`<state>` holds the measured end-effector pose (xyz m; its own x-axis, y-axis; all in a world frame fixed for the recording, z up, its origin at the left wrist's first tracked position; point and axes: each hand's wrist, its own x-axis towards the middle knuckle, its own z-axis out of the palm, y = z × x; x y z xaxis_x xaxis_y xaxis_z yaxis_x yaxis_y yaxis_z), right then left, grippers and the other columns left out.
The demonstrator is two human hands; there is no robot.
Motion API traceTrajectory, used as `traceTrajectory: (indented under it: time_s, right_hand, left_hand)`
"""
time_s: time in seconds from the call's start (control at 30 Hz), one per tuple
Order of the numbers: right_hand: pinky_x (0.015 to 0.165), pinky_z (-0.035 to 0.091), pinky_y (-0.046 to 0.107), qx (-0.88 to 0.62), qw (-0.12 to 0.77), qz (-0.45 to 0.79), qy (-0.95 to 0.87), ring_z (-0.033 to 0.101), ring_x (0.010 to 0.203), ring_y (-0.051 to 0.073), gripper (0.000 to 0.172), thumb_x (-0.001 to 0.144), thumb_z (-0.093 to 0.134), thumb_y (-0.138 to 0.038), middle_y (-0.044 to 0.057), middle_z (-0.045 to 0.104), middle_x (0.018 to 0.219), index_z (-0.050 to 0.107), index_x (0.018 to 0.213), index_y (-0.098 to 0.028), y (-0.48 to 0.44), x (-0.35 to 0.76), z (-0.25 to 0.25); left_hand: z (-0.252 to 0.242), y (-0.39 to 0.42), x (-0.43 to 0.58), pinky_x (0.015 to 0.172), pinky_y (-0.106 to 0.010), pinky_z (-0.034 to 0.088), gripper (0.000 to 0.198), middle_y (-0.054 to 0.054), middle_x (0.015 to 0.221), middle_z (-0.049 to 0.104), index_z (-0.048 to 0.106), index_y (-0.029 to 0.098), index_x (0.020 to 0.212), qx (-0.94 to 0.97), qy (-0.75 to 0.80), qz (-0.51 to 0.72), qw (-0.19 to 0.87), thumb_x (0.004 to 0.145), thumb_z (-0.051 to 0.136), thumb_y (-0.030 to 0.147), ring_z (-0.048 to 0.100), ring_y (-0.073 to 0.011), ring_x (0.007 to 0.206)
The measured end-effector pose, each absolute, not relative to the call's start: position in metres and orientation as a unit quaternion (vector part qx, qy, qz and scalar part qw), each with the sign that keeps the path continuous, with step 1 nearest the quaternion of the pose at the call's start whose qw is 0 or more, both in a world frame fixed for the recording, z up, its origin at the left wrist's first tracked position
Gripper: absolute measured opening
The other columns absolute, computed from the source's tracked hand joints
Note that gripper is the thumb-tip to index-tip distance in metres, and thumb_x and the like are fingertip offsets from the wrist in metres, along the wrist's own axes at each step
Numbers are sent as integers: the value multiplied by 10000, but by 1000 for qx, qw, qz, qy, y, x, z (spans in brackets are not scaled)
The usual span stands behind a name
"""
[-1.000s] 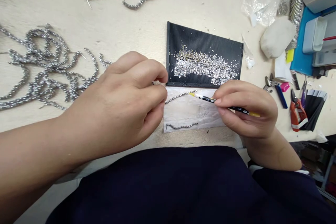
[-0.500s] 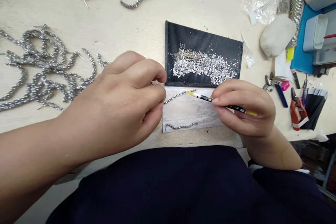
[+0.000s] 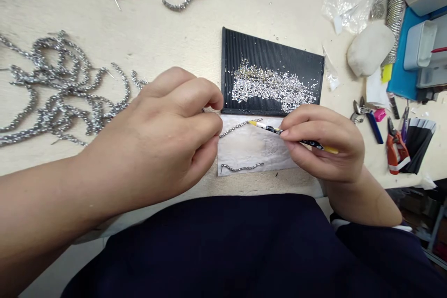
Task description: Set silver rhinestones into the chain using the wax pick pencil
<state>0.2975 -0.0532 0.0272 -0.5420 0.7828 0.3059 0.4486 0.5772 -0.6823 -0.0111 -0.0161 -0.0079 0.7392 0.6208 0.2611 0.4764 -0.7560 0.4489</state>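
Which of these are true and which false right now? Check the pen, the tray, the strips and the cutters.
1. The right hand holds a pen, tip at a strip on the white sheet. True.
2. The black tray is bare. False: a heap of beads lies on it.
3. A second strip lies on the sheet, nearer the person. True.
4. The pile of strips lies right of the tray. False: it lies left of it, beyond the left hand.
5. Red cutters lie beside the pile. False: they lie right of the right hand.
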Motion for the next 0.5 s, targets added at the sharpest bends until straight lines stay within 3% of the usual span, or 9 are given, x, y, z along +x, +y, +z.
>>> traceTrajectory:
  time_s: [0.2,0.3,0.5]
  right_hand:
    - [724,680,336,-368,297,271,-839,780,863,194,303,908,714,5,62,784,980,752,1090,-235,-53,298,29]
    - [678,670,347,-384,335,251,-823,783,824,209,301,884,747,-13,64,799,953,772,1075,-244,-53,298,27]
    - [767,679,358,-455,395,176,-779,791,847,195,242,894,751,-57,12,797,904,783,1042,-245,-52,297,18]
  left_hand:
    - [-10,-16,-11,983,-482,621,247,2,1198,570,586,222,910,916,298,206,173,1093,432,288,621,-214,1190]
    - [-9,-15,-11,986,-492,629,249,-1,1199,572,586,220,910,916,296,208,173,1091,428,285,622,-214,1191]
    - [-9,-15,-11,990,-480,621,253,12,1192,564,603,219,908,912,300,206,187,1075,425,284,616,-198,1194]
